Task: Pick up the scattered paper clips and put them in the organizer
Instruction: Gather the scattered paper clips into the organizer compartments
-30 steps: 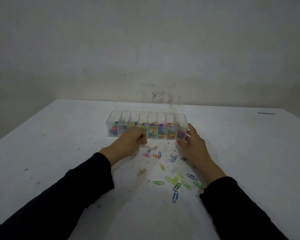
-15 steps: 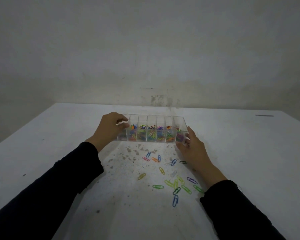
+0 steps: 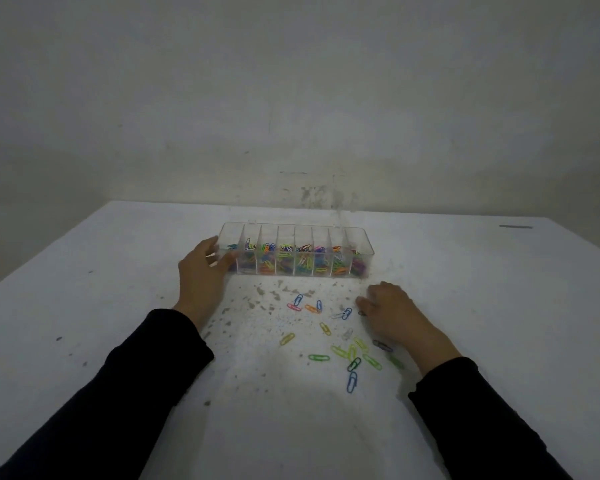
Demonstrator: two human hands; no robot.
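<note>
A clear plastic organizer (image 3: 359, 233) with several compartments holding coloured paper clips stands at the middle of the white table. My left hand (image 3: 201, 275) is at its left end, thumb and fingers against the end wall. Several coloured paper clips (image 3: 351, 381) lie scattered on the table in front of the organizer. My right hand (image 3: 390, 311) is down on the table at the right edge of the scatter, fingers curled, fingertips close to a blue clip (image 3: 346, 313). Whether it pinches a clip is hidden.
The white table (image 3: 101, 306) is speckled with dark stains in front of the organizer. A dark mark (image 3: 515, 226) lies near the far right edge. A pale wall stands right behind the table's far edge.
My right hand left the organizer's right end and dropped toward me onto the scattered clips. My left hand eased its grip at the organizer's left end and now lies against it.
</note>
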